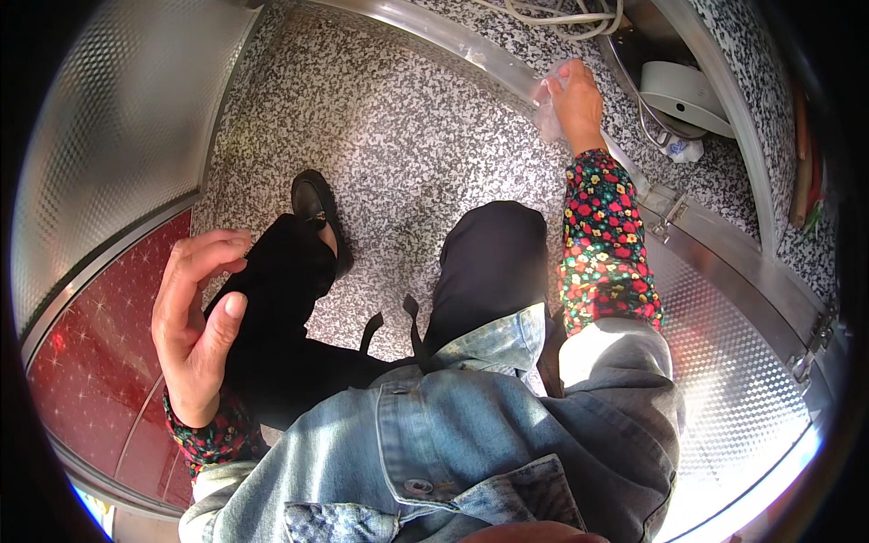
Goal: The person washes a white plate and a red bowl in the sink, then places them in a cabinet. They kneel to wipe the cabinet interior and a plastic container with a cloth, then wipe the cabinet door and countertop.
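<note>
My right hand point(578, 102) grips a crumpled, translucent piece of thin plastic point(547, 122) at the metal edge strip point(502, 64) of the cabinet opening, top right. The fingers are curled over it. On the left, my left hand point(200, 319) is raised with its fingers bent and the thumb apart, holding nothing, near my bent knee. Floral sleeves show at both wrists under a denim jacket.
An opened cabinet door point(719, 353) of patterned metal lies at right, with hinges. Inside the cabinet are a white rounded object point(686, 95), a metal pan and a coiled white cable point(577, 19). Patterned metal and red panels point(102, 366) stand at left. My shoe point(316, 210) rests on the speckled floor.
</note>
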{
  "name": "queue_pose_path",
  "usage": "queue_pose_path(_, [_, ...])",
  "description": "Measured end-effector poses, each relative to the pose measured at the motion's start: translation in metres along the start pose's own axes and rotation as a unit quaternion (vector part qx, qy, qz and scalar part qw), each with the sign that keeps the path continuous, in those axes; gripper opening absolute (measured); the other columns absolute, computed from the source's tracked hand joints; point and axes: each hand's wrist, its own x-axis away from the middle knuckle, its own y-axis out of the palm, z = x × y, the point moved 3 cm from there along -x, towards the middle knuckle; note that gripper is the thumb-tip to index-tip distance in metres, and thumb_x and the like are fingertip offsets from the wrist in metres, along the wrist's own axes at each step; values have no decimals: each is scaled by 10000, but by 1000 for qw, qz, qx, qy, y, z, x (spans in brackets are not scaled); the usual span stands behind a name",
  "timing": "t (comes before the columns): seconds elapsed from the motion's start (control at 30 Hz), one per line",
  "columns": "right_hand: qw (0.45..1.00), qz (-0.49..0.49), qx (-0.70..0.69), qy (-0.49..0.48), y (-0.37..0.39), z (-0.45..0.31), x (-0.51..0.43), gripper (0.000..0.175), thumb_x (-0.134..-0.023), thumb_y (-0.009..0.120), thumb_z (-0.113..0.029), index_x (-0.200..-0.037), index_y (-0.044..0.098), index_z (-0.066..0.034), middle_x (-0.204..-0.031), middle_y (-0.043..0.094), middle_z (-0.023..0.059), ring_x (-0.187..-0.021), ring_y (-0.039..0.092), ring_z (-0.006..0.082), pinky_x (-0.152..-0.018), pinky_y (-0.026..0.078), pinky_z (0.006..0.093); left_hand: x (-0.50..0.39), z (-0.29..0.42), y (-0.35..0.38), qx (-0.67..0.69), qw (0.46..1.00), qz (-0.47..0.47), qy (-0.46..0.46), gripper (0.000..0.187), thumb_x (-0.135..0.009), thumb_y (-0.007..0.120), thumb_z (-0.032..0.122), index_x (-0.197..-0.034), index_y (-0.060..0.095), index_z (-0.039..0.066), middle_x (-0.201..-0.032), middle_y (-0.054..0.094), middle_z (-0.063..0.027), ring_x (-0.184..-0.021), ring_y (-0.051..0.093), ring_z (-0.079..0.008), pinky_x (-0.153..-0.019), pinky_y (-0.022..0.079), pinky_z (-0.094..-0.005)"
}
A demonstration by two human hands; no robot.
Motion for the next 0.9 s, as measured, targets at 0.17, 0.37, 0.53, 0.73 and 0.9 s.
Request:
queue_pose_path(0.17, [988,-6,-130,-77,-4,21,5,222,-874,767,-205,-1039,665,-96,-1099,685,100,-986,687,329,-889,547,415,2,-2,-5,0,1000,1,21,381,-963,708,257,-1194,656,-42,-1255,639,-188,-1129,600,-269,-981,482,-374])
queue_pose_path(0.37, [991,-96,-73,-55,-17,7,-4,254,-874,764,-191,-1059,629,-80,-1085,689,126,-1020,680,347,-895,540,421,-2,-1,-1,-17,1000,-12,24,395,-960,713,265,-1195,659,-48,-1245,645,-197,-1087,612,-262,-971,481,-366])
queue_pose_path(0.53, [998,-5,-16,-65,-8,-1,-21,386,-845,805,-167,-1117,556,-54,-1087,685,175,-1033,675,384,-885,541,466,-6,2,1,-23,999,-21,32,385,-954,717,259,-1188,665,-43,-1235,651,-190,-1077,613,-257,-963,484,-361])
queue_pose_path(0.73, [993,-114,-4,-43,-16,1,-11,356,-857,800,-168,-1093,568,-36,-1080,695,169,-1017,682,394,-881,552,469,-5,7,3,-23,999,-14,44,394,-943,728,263,-1187,669,-40,-1232,654,-185,-1068,618,-255,-956,489,-361])
queue_pose_path(0.9, [990,-46,13,-130,-9,-6,-14,340,-839,807,-144,-1066,581,-32,-1061,697,165,-1000,680,389,-872,558,467,-7,9,7,-7,999,-31,33,397,-938,733,264,-1187,671,-40,-1232,658,-185,-1071,621,-257,-953,495,-365])
